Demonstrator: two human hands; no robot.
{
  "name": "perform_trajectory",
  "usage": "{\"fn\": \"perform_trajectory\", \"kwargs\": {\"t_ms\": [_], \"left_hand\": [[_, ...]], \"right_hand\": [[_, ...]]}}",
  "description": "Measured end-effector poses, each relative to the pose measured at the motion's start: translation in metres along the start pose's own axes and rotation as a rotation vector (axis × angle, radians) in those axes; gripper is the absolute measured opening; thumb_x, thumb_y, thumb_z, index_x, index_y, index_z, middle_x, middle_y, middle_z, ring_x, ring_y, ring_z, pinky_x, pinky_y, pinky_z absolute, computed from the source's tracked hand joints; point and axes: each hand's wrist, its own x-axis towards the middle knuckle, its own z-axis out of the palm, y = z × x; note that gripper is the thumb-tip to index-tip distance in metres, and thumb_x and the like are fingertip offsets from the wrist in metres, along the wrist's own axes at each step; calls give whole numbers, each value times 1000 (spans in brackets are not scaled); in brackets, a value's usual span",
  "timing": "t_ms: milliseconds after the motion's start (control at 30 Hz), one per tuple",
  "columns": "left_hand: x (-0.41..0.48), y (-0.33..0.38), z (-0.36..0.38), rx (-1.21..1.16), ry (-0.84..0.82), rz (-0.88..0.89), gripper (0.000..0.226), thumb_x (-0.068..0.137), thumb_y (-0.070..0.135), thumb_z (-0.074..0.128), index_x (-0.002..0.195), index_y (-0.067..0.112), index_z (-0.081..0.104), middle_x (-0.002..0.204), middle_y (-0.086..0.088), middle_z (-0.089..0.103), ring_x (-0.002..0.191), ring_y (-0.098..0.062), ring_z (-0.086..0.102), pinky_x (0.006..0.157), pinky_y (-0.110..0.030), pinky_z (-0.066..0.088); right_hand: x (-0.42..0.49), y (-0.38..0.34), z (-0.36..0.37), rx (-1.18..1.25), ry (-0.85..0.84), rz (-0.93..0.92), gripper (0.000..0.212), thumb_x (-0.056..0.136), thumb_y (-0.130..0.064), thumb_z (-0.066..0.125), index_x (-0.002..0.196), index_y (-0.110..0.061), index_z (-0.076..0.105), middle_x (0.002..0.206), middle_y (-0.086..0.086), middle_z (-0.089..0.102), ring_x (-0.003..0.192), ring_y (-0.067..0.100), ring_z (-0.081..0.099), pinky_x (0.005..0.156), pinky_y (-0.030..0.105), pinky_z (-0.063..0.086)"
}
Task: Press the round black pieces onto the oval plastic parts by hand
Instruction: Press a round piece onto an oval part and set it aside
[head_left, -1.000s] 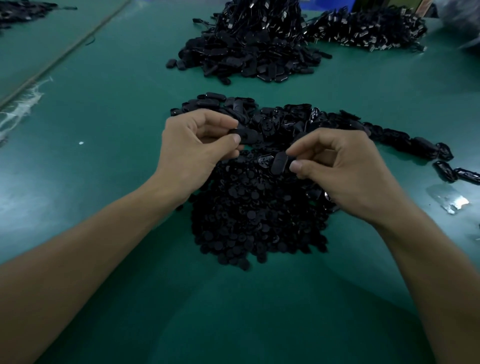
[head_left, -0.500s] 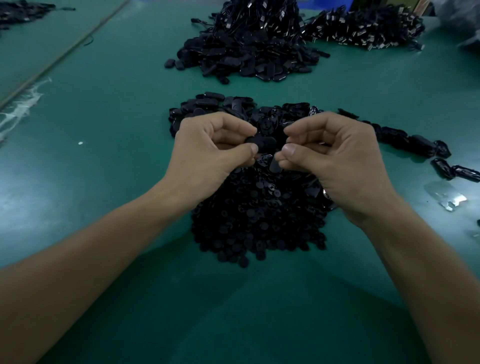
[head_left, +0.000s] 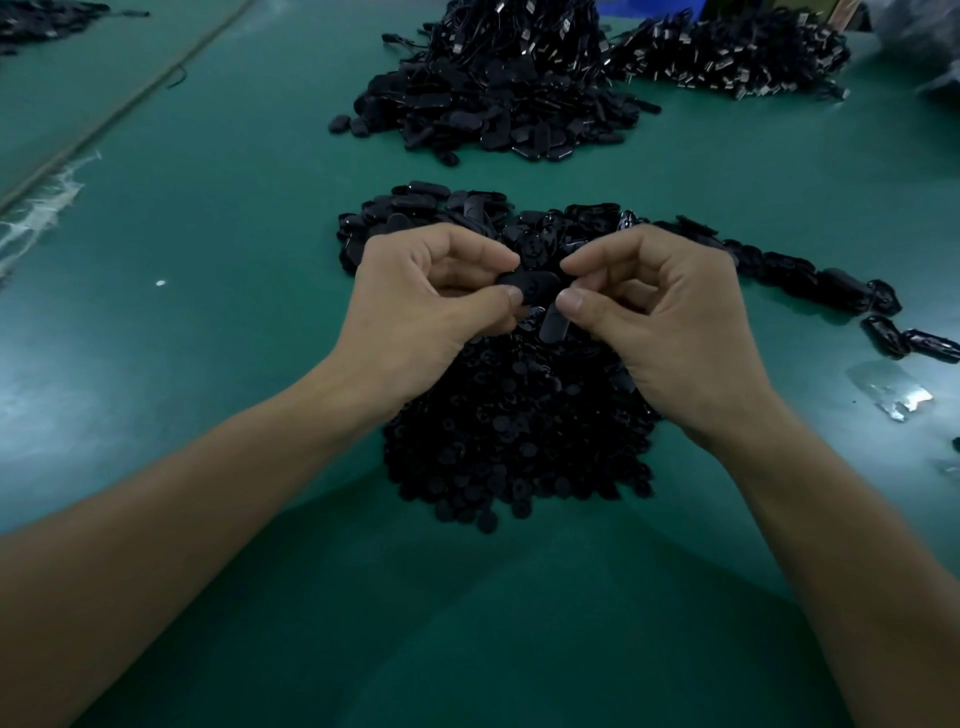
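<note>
Between my two hands, over the near heap, sits one oval part (head_left: 530, 286), dark and lying roughly level. My left hand (head_left: 431, 306) pinches its left end between thumb and forefinger, the other fingers curled under. My right hand (head_left: 660, 322) meets it from the other side, thumb and forefinger closed on the right end, so that the fingertips of both hands nearly touch across it. Whether a round piece is already under my right fingertips I cannot tell; everything there is black on black. A second oval (head_left: 550, 328) shows just below my right thumb, tilted, and I cannot tell if my lower fingers hold it or if it lies on the heap. Under both wrists spreads the heap of round pieces (head_left: 519, 447) on the green tabletop (head_left: 218, 218). Just beyond my knuckles lies a flatter heap of ovals (head_left: 410, 208), and from it a row of shiny parts (head_left: 831, 283) trails off past my right hand. Near that row's end lies a clear scrap (head_left: 889, 396). Well beyond my hands stand two taller piles (head_left: 493, 104), side by side.
</note>
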Motion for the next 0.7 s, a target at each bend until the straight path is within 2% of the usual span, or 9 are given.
{"fn": "perform_trajectory", "kwargs": {"t_ms": [367, 700], "left_hand": [[-3, 8, 4, -41, -19, 48, 23, 79, -4, 79, 87, 16, 72, 77, -6, 76, 72, -26, 76, 68, -29, 62], [-4, 8, 4, -20, -41, 89, 23, 78, -2, 80, 89, 17, 72, 80, -5, 77, 75, -27, 76, 72, -32, 63]], "right_hand": [[0, -2, -1, 214, 35, -7, 26, 80, 4, 77, 88, -19, 69, 80, -5, 71, 65, 10, 69, 70, 21, 56], [-2, -11, 5, 97, 70, -12, 27, 81, 5, 77, 86, -21, 68, 83, 3, 73, 69, 14, 72, 64, 19, 55]]}}
